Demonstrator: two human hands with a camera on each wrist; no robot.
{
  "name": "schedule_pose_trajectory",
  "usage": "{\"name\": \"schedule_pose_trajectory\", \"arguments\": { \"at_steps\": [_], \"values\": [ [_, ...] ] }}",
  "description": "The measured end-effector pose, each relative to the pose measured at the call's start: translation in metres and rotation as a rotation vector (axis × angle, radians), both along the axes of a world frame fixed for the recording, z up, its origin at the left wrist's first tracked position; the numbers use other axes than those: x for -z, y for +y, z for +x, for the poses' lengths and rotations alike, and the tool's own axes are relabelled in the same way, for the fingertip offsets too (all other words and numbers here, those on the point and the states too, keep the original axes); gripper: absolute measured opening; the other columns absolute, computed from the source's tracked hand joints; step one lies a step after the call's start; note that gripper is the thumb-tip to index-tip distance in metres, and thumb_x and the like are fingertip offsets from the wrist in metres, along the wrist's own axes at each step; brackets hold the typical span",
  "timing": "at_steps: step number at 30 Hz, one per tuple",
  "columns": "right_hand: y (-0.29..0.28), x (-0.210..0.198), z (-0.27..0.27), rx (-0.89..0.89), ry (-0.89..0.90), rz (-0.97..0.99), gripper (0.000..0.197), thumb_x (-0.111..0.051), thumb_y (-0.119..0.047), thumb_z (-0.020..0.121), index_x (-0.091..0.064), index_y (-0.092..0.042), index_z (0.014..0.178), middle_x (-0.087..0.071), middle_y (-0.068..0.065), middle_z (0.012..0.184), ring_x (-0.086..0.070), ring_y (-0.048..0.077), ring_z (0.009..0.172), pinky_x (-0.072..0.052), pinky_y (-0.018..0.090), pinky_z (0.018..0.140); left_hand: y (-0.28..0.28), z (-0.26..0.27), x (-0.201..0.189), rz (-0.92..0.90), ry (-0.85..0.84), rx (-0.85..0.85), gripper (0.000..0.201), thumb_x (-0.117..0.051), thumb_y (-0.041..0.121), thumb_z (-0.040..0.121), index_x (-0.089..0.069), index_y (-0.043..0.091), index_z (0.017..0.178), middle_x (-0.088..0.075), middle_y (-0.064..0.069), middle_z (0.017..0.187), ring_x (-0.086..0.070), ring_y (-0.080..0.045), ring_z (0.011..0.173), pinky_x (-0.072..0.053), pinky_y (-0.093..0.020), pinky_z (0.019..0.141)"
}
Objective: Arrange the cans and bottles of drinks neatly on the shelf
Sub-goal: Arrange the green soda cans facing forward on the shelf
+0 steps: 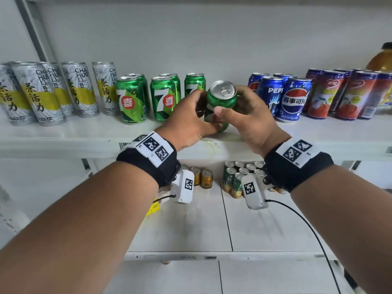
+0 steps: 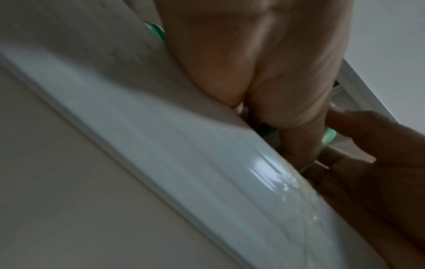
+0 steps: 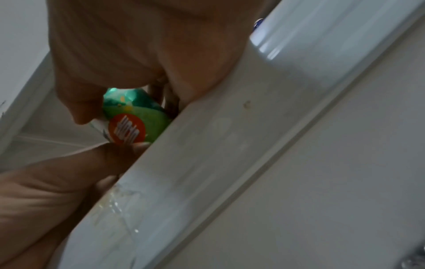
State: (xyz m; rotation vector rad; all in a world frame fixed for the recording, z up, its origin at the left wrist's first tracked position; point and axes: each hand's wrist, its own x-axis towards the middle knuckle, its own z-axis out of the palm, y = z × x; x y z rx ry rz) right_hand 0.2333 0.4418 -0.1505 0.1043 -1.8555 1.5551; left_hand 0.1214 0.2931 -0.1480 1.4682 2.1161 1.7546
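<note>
Between 7-Up cans (image 1: 132,100) and Pepsi cans (image 1: 293,99), hands (image 1: 221,115) grip can (image 1: 220,98).

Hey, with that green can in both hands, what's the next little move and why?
Probably stand the green can upright in the gap beside the back 7-Up can. Left hand and right hand both grip it, tilted toward the camera, at the shelf front, between the 7-Up rows and the Pepsi cans.

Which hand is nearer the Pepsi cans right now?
Right. The right hand grips the green can just beside the Pepsi cans; the left hand holds its far side.
</note>
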Motion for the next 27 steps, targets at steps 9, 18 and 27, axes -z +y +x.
{"name": "schedule_pose_trajectory", "arguments": {
  "at_steps": [9, 18, 27],
  "values": [
    [-0.004, 0.003, 0.004, 0.010, 0.002, 0.124, 0.059, -0.088, -0.003, 0.075, -0.056, -0.006, 0.125, -0.070, 0.016, 0.122, -0.068, 0.026, 0.115, -0.053, 0.052, 0.108, -0.001, -0.001, -0.003, -0.057, 0.018, -0.027, 0.077, -0.091, -0.003, 0.070, -0.057, 0.016, 0.136, -0.070, -0.004, 0.124, -0.068, -0.024, 0.115, -0.059, -0.051, 0.100],
    [-0.006, -0.003, 0.003, 0.008, -0.035, -0.048, 0.037, -0.077, -0.021, 0.091, -0.061, -0.014, 0.123, -0.078, 0.001, 0.112, -0.073, 0.022, 0.112, -0.060, 0.039, 0.097, -0.005, -0.004, -0.004, -0.038, -0.081, 0.076, 0.075, -0.097, 0.014, 0.076, -0.058, 0.022, 0.140, -0.072, 0.007, 0.126, -0.070, -0.004, 0.112, -0.059, -0.025, 0.098],
    [-0.004, -0.011, 0.001, -0.009, -0.184, -0.210, 0.023, -0.069, -0.022, 0.100, -0.070, -0.005, 0.115, -0.078, 0.013, 0.106, -0.074, 0.030, 0.098, -0.063, 0.046, 0.086, -0.004, -0.011, 0.000, 0.062, -0.369, 0.153, 0.046, -0.092, 0.012, 0.080, -0.066, 0.005, 0.118, -0.082, -0.011, 0.110, -0.080, -0.026, 0.104, -0.065, -0.038, 0.089]
  ]
}}
